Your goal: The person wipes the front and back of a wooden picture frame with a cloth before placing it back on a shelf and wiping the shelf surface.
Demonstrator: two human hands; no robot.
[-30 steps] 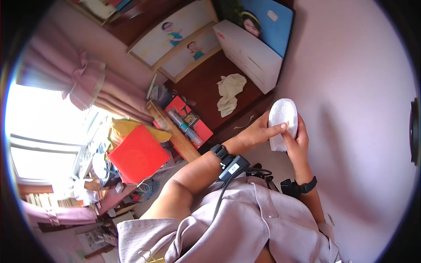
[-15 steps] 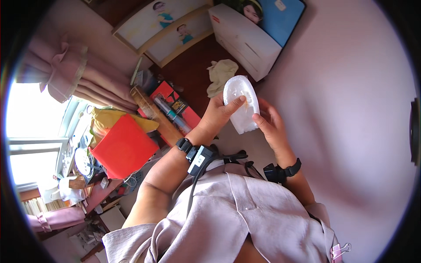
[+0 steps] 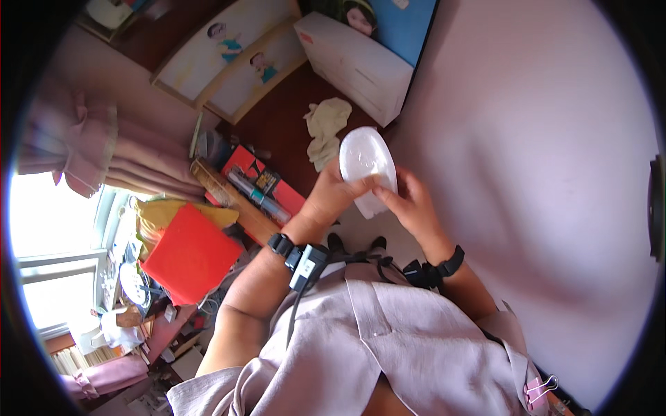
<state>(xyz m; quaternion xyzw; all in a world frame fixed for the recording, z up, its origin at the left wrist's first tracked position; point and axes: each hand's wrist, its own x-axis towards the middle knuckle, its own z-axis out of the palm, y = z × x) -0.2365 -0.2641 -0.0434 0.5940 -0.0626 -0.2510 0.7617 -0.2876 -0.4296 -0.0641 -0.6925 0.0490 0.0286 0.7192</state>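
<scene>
Two-handed hold on white round-ended object (image 3: 362,152), raised before pale shirt (image 3: 322,319): grasped by left hand (image 3: 331,197) and right hand (image 3: 415,210), thumbs in front, fingers partly hidden behind. Already lifted, not put down; apparently mid-handling. Beyond: crumpled cloth (image 3: 329,118) on dark tabletop (image 3: 281,104).

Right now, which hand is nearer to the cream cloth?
Left. In view, the left hand is just below the cream cloth; the right hand is farther, lower right.
</scene>
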